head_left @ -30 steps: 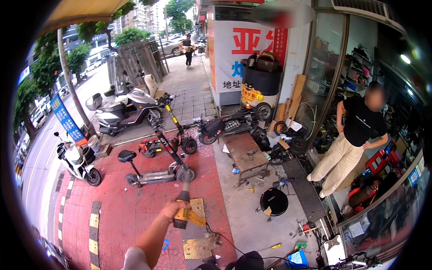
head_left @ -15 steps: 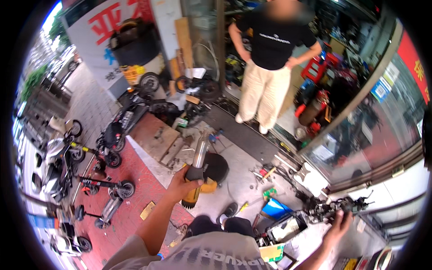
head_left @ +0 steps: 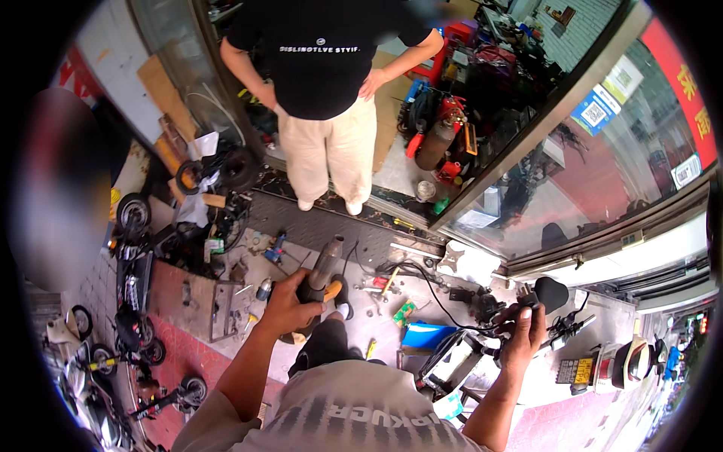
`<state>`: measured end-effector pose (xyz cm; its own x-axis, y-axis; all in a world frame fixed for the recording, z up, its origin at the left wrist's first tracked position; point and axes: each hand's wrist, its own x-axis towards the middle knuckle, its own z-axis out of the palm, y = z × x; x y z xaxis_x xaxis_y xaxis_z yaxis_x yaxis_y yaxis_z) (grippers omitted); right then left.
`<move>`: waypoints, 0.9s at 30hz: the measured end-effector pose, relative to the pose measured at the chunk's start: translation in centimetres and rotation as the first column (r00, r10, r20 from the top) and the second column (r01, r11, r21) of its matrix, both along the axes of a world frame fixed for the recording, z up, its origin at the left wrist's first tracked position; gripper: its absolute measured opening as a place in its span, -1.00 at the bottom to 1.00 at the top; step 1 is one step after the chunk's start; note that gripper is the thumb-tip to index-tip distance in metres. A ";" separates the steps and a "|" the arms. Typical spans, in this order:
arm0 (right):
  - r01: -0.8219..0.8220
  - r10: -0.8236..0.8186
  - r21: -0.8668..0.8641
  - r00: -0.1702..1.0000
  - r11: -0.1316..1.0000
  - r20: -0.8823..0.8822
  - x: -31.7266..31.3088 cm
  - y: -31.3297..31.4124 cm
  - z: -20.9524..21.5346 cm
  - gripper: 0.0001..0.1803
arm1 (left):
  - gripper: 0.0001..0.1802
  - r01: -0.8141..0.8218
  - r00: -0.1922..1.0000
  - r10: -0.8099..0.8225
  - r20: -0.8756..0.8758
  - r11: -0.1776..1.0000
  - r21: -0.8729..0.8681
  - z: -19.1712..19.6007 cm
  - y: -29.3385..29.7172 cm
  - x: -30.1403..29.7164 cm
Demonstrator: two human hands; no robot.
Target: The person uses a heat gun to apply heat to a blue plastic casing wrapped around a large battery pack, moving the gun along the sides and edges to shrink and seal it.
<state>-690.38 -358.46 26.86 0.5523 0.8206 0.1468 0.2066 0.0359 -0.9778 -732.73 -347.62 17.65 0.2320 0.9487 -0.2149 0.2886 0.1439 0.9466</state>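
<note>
My left hand is closed round the dark grip of a heat gun, whose metal nozzle points up and away from me. Part of its yellow body shows beside my fingers. On the right, my right hand pinches a black power plug with its prongs upward. A black cable curves across the ground toward that hand; where it joins the plug is hidden. Just beyond the plug is a black rounded pad. Below my right hand lies an opened scooter body with a blue panel.
A person in a black shirt stands at the shop doorway, hands on hips. Hand tools lie scattered on the ground. A wooden board and parked scooters are at left. The glass door and a white scooter are at right.
The view has swung to the right. My right hand has come up and now shows the plug in its fingers. The heat gun stays in my left hand.
</note>
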 end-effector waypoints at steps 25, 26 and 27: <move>-0.057 0.082 -0.316 0.994 0.947 0.067 13.1 56.6 -3.3 -0.56 | -0.65 0.227 0.965 -0.251 -0.072 0.943 -0.243 -1.9 57.7 30.1; -0.025 0.050 -0.303 0.996 0.953 0.075 14.0 59.2 -1.7 -0.53 | -0.66 0.215 0.959 -0.245 -0.143 0.957 -0.196 -0.8 60.3 31.3; -0.048 0.061 -0.312 0.998 0.949 0.035 15.3 60.8 -2.1 -0.56 | -0.66 0.195 0.972 -0.216 -0.096 0.961 -0.195 0.1 63.2 32.3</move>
<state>-675.08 -297.63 24.71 0.5043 0.8580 -0.0977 0.2552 -0.2561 -0.9323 -700.41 -284.42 17.73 0.3812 0.8250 -0.4171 0.4354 0.2378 0.8683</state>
